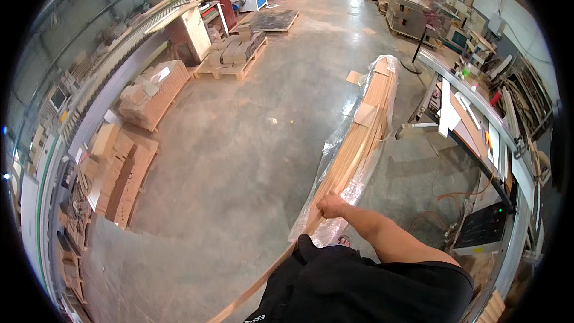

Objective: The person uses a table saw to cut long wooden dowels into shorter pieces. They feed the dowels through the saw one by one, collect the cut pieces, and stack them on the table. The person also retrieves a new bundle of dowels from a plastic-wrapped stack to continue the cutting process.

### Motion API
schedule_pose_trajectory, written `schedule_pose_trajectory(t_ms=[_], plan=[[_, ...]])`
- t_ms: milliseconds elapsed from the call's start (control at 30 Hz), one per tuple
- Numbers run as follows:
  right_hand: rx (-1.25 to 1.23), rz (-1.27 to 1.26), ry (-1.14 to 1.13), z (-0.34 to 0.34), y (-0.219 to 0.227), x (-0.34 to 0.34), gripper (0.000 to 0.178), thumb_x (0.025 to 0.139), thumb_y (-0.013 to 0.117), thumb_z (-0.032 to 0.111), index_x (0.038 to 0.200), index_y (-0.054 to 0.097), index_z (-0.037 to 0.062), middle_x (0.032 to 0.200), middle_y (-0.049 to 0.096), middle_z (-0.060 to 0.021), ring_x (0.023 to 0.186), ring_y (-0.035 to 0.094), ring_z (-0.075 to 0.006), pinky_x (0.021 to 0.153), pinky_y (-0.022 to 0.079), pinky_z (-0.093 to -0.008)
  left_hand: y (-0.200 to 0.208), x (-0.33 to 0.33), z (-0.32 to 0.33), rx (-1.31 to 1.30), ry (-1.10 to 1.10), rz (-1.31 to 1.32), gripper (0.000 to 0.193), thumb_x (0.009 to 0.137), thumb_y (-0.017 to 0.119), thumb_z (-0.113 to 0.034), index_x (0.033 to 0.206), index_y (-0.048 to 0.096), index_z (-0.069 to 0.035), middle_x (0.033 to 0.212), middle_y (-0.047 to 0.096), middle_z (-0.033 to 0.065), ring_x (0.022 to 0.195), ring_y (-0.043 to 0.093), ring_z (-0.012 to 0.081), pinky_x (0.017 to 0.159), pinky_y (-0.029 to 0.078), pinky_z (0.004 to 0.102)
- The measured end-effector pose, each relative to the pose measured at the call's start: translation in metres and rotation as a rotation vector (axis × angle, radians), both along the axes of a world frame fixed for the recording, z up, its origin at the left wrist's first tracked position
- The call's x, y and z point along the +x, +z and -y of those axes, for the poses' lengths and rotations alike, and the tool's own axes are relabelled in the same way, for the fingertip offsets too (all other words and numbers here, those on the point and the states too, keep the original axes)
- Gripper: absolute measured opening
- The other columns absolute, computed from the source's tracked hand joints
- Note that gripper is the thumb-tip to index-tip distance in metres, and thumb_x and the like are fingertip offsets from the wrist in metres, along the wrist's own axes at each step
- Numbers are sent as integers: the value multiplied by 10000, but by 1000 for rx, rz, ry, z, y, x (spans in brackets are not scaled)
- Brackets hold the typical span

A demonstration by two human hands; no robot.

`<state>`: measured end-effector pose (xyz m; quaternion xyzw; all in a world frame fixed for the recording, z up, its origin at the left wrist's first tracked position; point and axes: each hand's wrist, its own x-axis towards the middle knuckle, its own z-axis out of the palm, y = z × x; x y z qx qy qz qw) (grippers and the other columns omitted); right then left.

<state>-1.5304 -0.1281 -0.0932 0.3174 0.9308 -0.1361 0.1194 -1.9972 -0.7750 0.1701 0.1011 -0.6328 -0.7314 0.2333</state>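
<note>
My right hand [330,204] is closed at the near end of a long bundle of wooden strips [347,155]. Its fingers wrap round one thin strip [263,278], which slants down past my dark clothing to the lower edge of the view. Clear plastic wrap [353,194] lies open under and along both sides of the bundle. Across the strips rests a small flat piece of cardboard or board [365,114]. My left hand is out of view.
On the right stands a metal-framed workbench [466,113] with boards on it and an orange hose below. Pallets of stacked wood pieces [128,173] line the left, beside a long machine [89,107]. Concrete floor [233,161] runs between.
</note>
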Motion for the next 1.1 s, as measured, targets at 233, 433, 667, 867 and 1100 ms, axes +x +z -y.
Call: schedule_pose_trajectory(t_ms=[233, 433, 667, 867, 1100], plan=[[-36, -41, 183, 31, 7, -53, 162, 740, 705, 216, 886, 730, 151, 893, 704, -74, 1014, 659, -290, 942, 436, -483, -202, 30, -127, -810, -243, 627, 287, 876, 709, -363, 958, 644, -96, 896, 680, 117, 806, 672, 285, 704, 520, 489], [238, -241, 88, 51, 81, -39, 105, 690, 691, 160, 782, 641, 151, 831, 618, -9, 992, 594, -211, 913, 413, -416, -295, 68, -133, -1875, -708, 535, 357, 880, 719, -360, 1081, 661, -70, 1005, 697, 150, 890, 679, 295, 779, 525, 498], [577, -432, -73, 78, 166, 64, 96, 746, 662, 180, 786, 600, 117, 840, 596, -27, 970, 569, -203, 950, 413, -374, -372, 112, -322, -1098, -1171, 203, 392, 1023, 525, -359, 1181, 641, -20, 1038, 681, 136, 969, 658, 301, 865, 488, 408], [746, -523, -268, 130, 164, 169, 117, 750, 629, 187, 802, 571, 99, 842, 573, -31, 912, 572, -209, 889, 450, -349, -183, 376, -475, -833, -2446, 254, 331, 984, 627, -323, 1083, 674, -11, 987, 682, 53, 892, 618, 139, 816, 475, 305], [881, -536, -590, 209, 157, 333, 121, 742, 623, 167, 830, 593, 89, 865, 585, -56, 960, 591, -235, 979, 463, -392, -150, 556, -467, -1281, -2462, -331, 426, 814, 789, -414, 886, 745, 4, 637, 648, 163, 611, 651, 238, 637, 511, 404]])
